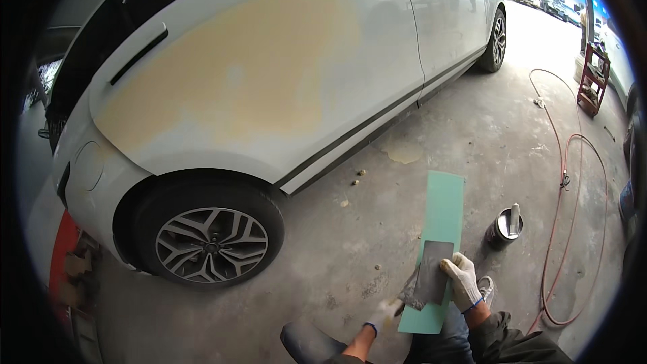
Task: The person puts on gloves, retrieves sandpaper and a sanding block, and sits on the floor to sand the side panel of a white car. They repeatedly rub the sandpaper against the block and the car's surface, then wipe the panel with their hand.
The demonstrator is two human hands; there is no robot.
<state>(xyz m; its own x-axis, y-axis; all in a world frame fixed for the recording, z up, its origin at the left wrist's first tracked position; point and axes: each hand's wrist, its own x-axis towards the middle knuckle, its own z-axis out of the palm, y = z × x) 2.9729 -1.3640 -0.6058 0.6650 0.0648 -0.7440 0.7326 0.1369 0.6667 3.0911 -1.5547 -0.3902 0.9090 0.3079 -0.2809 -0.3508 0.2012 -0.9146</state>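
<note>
White car [377, 61], tan patch [269, 47] across side. Green board [445, 202], lower end over person's legs [311, 345]; resting point unclear. Grey plate [435, 273] over board's lower half, flat, smudged; right hand [464, 282] pinches its right edge. Scraper [409, 294] at board's left edge, blade smeared; left hand [386, 313] blurred, apparently wrapped round handle. Step, judged: scraper worked against plate. Next move likely calls for steady plate, controlled blade angle.
</note>
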